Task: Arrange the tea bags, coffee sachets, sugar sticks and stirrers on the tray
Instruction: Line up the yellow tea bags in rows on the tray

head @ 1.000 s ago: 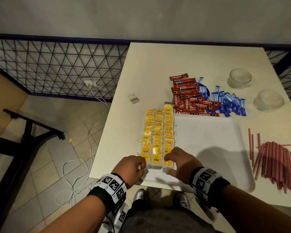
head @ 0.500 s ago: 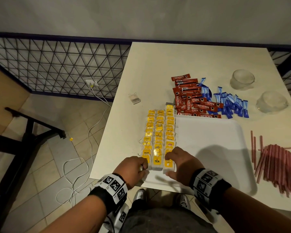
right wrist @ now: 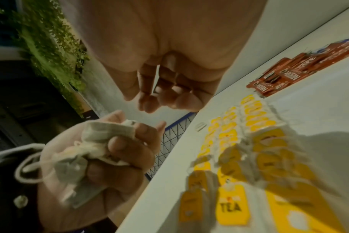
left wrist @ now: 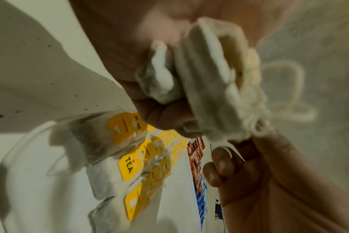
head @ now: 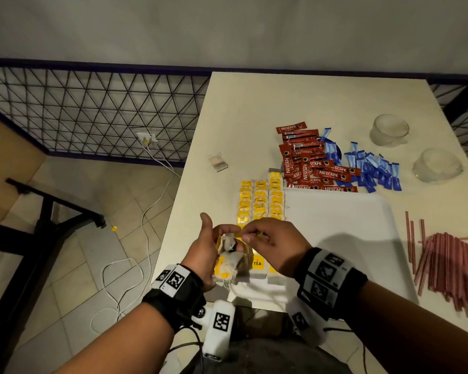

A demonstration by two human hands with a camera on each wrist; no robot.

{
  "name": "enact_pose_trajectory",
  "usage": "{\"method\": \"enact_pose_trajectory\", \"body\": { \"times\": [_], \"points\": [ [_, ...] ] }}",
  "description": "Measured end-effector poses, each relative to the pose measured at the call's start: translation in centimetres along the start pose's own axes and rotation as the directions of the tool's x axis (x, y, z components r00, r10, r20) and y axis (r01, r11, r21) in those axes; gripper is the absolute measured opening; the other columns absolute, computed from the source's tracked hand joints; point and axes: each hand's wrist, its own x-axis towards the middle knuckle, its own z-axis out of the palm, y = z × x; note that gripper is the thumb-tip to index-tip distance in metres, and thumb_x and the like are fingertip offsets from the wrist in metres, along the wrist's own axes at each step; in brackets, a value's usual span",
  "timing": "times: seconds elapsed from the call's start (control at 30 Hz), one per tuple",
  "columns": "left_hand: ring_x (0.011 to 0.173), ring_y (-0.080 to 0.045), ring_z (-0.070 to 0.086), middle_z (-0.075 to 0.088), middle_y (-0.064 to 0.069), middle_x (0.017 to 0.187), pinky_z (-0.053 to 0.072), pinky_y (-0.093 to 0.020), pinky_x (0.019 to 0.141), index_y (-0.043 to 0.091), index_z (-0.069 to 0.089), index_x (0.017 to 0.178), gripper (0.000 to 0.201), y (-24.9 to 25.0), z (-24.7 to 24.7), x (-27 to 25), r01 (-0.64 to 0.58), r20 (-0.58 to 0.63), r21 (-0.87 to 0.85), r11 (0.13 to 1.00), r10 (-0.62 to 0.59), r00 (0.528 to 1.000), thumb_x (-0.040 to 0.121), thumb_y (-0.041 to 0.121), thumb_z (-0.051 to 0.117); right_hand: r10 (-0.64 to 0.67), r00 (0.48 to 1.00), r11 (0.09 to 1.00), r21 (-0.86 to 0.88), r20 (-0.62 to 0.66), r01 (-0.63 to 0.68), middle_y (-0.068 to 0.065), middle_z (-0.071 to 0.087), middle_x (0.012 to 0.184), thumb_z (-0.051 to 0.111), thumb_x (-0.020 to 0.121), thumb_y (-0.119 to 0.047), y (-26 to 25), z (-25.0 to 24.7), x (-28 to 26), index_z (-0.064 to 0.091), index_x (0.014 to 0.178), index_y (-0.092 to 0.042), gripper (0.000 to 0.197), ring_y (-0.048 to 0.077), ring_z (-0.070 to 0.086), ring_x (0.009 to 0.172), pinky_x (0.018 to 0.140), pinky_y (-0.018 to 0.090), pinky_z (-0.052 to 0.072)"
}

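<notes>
1. The left hand (head: 204, 256) holds a bunch of tea bags (head: 229, 259), fingers curled round them and thumb raised; the bunch is lifted above the near left corner of the tray (head: 343, 230)
2. The right hand (head: 268, 244) hovers just above the bunch, thumb and forefinger brought together; whether they pinch a string or tag, the views do not show
3. The other tea bags lie in rows (head: 260, 201) along the tray's left edge, yellow tags up
4. Handling, as a judgement: the bags are light, soft paper pouches that crush and tear easily, and their strings (left wrist: 285, 94) tangle; each is best taken by the pouch edge or the tag, with light pressure, one at a time
5. Coffee sachets (head: 308, 160), sugar sticks (head: 370, 168) and stirrers (head: 449, 257) lie on the table (head: 254, 103) beyond and to the right of the tray
6. Change from a second ago: both hands then rested low at the near end of the rows; now they are raised and the near end of the left row is gathered into the left hand
</notes>
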Motion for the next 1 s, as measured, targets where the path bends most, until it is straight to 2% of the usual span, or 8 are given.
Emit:
{"method": "enact_pose_trajectory", "body": {
  "times": [0.1,0.23,0.37,0.47,0.57,0.73,0.87,1.0],
  "points": [
    [0.068,-0.03,0.06,0.06,-0.024,0.083,0.049,-0.035,0.068,0.012,0.069,0.091,0.087,0.6,-0.2,-0.1,-0.022,0.013,0.01,1.0,0.021,1.0,0.067,0.082,0.022,0.063,0.997,0.998,0.026,0.041,-0.064,-0.015,0.067,0.083,0.056,0.094,-0.031,-1.3,0.2,1.0,0.068,0.093,-0.027,0.012,-0.004,0.055,0.082,0.074,0.018,0.041],
    [0.083,-0.026,0.068,0.072,-0.014,0.09,0.05,-0.037,0.081,0.012,0.063,0.099,0.092,1.4,-0.7,-0.5,-0.109,0.016,0.316,0.942,0.109,0.994,0.068,0.082,0.011,0.099,0.992,0.995,0.02,0.08,-0.101,-0.012,0.06,0.087,0.072,0.081,-0.039,-2.6,1.3,1.6,0.066,0.1,-0.032,0.022,0.002,0.055,0.083,0.074,0.022,0.042],
    [0.059,-0.015,0.055,0.06,0.002,0.064,0.041,-0.029,0.063,0.024,0.065,0.091,0.087,2.1,-1.1,-0.9,-0.131,0.057,0.453,0.882,0.118,0.991,0.063,0.088,0.013,-0.006,0.996,0.996,-0.092,0.09,0.014,-0.008,0.055,0.096,0.078,0.072,-0.026,-3.5,1.8,2.0,0.063,0.114,-0.03,0.045,0.006,0.052,0.09,0.08,0.02,0.042],
    [0.065,-0.011,0.057,0.063,0.009,0.065,0.041,-0.028,0.068,0.03,0.068,0.084,0.087,2.4,-1.2,-1.4,-0.149,0.087,0.492,0.858,0.122,0.989,0.057,0.095,0.016,-0.095,0.988,0.986,-0.128,0.12,0.11,-0.014,0.049,0.093,0.073,0.07,-0.016,-3.9,2.0,1.8,0.06,0.122,-0.026,0.054,-0.009,0.045,0.081,0.073,0.009,0.033],
    [0.07,-0.007,0.056,0.061,0.014,0.064,0.041,-0.024,0.072,0.032,0.066,0.067,0.074,2.7,-0.4,-2.2,-0.162,0.091,0.506,0.847,0.134,0.987,0.067,0.082,0.012,-0.149,0.984,0.976,-0.148,0.101,0.163,-0.016,0.054,0.09,0.073,0.072,-0.016,-3.8,1.8,1.6,0.063,0.117,-0.026,0.047,-0.015,0.046,0.074,0.066,0.004,0.028],
    [0.067,-0.016,0.065,0.068,-0.004,0.066,0.047,-0.028,0.07,0.017,0.062,0.088,0.081,2.2,1.5,-2.5,-0.172,0.071,0.459,0.872,0.157,0.985,0.072,0.077,0.009,-0.171,0.981,0.969,-0.164,0.093,0.184,-0.016,0.058,0.08,0.069,0.083,-0.027,-3.0,0.2,1.0,0.069,0.088,-0.025,0.005,-0.009,0.049,0.072,0.066,0.012,0.034],
    [0.056,-0.018,0.057,0.062,-0.01,0.069,0.044,-0.025,0.054,0.011,0.058,0.108,0.088,1.3,3.4,-2.8,-0.125,-0.059,0.364,0.923,0.157,0.986,0.077,0.077,0.01,-0.014,0.998,0.99,0.139,-0.067,0.023,-0.014,0.061,0.069,0.071,0.083,-0.02,-1.0,-2.1,-0.2,0.064,0.075,-0.027,0.013,-0.004,0.055,0.062,0.063,0.011,0.041],
    [0.054,-0.019,0.045,0.063,0.0,0.067,0.03,-0.021,0.041,0.019,0.057,0.094,0.054,-0.1,5.1,-3.5,-0.228,-0.229,0.457,0.86,0.361,0.904,0.089,0.069,0.038,0.145,0.985,0.917,0.387,-0.094,-0.098,0.0,0.061,0.063,0.067,0.083,-0.006,1.0,-4.7,-1.3,0.06,0.074,-0.018,0.017,0.018,0.058,0.054,0.061,0.038,0.052]
  ]
}}
